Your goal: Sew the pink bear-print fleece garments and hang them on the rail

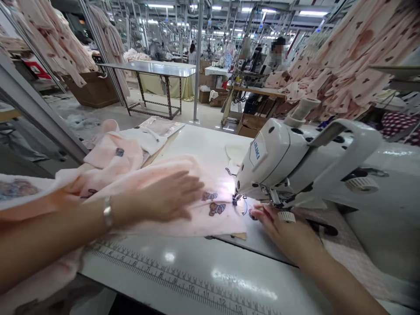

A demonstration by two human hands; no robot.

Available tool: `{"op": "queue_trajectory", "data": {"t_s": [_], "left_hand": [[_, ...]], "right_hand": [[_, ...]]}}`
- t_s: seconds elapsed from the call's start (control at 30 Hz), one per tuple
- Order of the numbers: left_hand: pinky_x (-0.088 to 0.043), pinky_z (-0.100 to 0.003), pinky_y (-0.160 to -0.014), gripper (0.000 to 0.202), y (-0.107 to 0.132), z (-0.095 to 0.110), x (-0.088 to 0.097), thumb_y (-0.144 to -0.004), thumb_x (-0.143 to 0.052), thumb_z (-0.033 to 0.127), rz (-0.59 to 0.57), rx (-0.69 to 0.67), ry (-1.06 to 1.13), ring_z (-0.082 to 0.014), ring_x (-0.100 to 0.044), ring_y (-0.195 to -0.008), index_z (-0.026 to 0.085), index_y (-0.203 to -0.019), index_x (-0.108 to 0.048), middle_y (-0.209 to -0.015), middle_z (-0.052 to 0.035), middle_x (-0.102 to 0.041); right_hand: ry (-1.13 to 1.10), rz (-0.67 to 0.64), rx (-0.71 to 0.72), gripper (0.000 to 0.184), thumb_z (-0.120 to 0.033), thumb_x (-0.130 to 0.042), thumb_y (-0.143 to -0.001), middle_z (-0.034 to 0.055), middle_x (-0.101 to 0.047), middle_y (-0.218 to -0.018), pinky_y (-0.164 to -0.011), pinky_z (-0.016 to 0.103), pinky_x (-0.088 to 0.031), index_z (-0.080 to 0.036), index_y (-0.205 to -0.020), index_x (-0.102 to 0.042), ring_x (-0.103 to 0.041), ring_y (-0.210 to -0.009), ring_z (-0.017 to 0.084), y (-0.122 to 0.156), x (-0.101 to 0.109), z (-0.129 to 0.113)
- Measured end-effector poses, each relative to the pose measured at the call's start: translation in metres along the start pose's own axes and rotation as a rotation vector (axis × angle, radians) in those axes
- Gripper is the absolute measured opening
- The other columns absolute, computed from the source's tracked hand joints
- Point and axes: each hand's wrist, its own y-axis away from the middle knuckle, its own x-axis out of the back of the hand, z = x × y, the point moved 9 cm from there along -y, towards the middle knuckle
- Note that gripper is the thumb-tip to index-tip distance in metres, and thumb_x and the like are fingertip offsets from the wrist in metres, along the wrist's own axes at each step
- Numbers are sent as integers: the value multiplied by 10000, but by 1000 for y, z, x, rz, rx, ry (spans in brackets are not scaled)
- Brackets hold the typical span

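Pale pink fabric (183, 225) with printed bears lies across the sewing table, its right part under the needle area of a white JUKI sewing machine (272, 153). My left hand (170, 194) rests on this fabric with fingers stretched out and slightly blurred; a silver bracelet (107, 212) circles the wrist. At the right of the needle, my right hand (275, 221) is close to the machine bed, off the pink fabric. Its fingers are bent and bunched together. Whatever they may hold is too small or hidden to make out.
A printed ruler scale (170, 280) runs along the table's front edge. More fabric (121, 148) is heaped at the left. Behind stand a metal-topped table (154, 69), a pole (198, 61) and a cardboard box (251, 126). Pink garments (357, 57) hang at right; a person (277, 57) sits beyond.
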Motion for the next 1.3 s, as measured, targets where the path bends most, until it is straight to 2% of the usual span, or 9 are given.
{"op": "queue_trajectory", "data": {"t_s": [0.1, 0.17, 0.27, 0.43, 0.6, 0.73, 0.87, 1.03, 1.3], "left_hand": [[-302, -546, -1061, 625, 55, 30, -13, -930, -412, 463, 78, 351, 202, -337, -263, -1373, 223, -1469, -206, -1480, -130, -326], [-412, -460, -1002, 554, 61, 73, -25, -925, -429, 447, 17, 309, 334, -281, -402, -1308, 325, -1441, -267, -1412, -59, -448], [-472, -322, -944, 333, 24, 108, -14, -953, -382, 295, 31, 122, 480, -161, -600, -1064, 339, -1267, -483, -1157, 15, -640], [-273, -453, -1124, 178, -43, 63, 1, -903, -487, 209, 158, 36, 285, -241, -508, -1174, 128, -1039, -568, -1165, -117, -600], [-297, -480, -1103, 312, -40, 41, -20, -917, -502, 284, 153, 148, 274, -268, -378, -1306, 140, -1194, -492, -1378, -126, -449], [-429, -439, -960, 370, -43, 39, -18, -854, -600, 392, 93, 148, 293, -281, -506, -1153, 147, -1125, -538, -1276, -121, -525], [-346, -438, -1035, 361, -49, 37, -12, -871, -561, 445, 114, 58, 238, -272, -479, -1173, 161, -1093, -560, -1236, -107, -538], [-312, -421, -1058, 340, -45, 38, -18, -884, -529, 422, 167, 81, 222, -262, -454, -1183, 166, -1107, -557, -1287, -108, -489], [-345, -420, -1024, 347, -47, 41, -14, -878, -537, 420, 193, 82, 256, -254, -458, -1176, 174, -1122, -549, -1251, -110, -506]], "right_hand": [[-40, -46, 30, 342, -544, -429, -884, 21, -666, -807, -756, 396, -474, -275, -796, -620, -638, -824, 243, 6, 2, -15], [-61, -67, 42, 343, -557, -450, -869, 5, -663, -752, -715, 369, -471, -268, -767, -604, -638, -767, 233, 7, 1, -24], [-92, -59, 29, 364, -533, -442, -880, -6, -645, -667, -615, 309, -457, -245, -697, -566, -622, -656, 198, 6, 0, -30], [-157, 39, 30, 349, -478, -408, -901, -12, -660, -669, -523, 256, -462, -238, -736, -600, -617, -578, 154, 8, 5, -16], [-116, 204, 110, 320, -383, -421, -910, 63, -703, -833, -698, 341, -535, -226, -852, -694, -669, -809, 231, 14, 26, -10], [-132, 253, 260, 277, -240, -434, -920, 57, -683, -1054, -833, 314, -533, -243, -1077, -662, -636, -990, 190, 30, 38, -49], [-32, 117, 341, 439, -335, -460, -929, 123, -525, -1339, -935, 401, -517, -142, -1323, -482, -524, -1206, 234, 43, 16, -74], [115, -31, 324, 572, -478, -450, -913, 100, -406, -1429, -959, 506, -486, -157, -1385, -406, -445, -1280, 265, 47, -14, -55], [78, -129, 288, 620, -502, -432, -917, 81, -364, -1450, -1049, 559, -362, -204, -1443, -291, -392, -1318, 252, 49, -19, -41]]}}
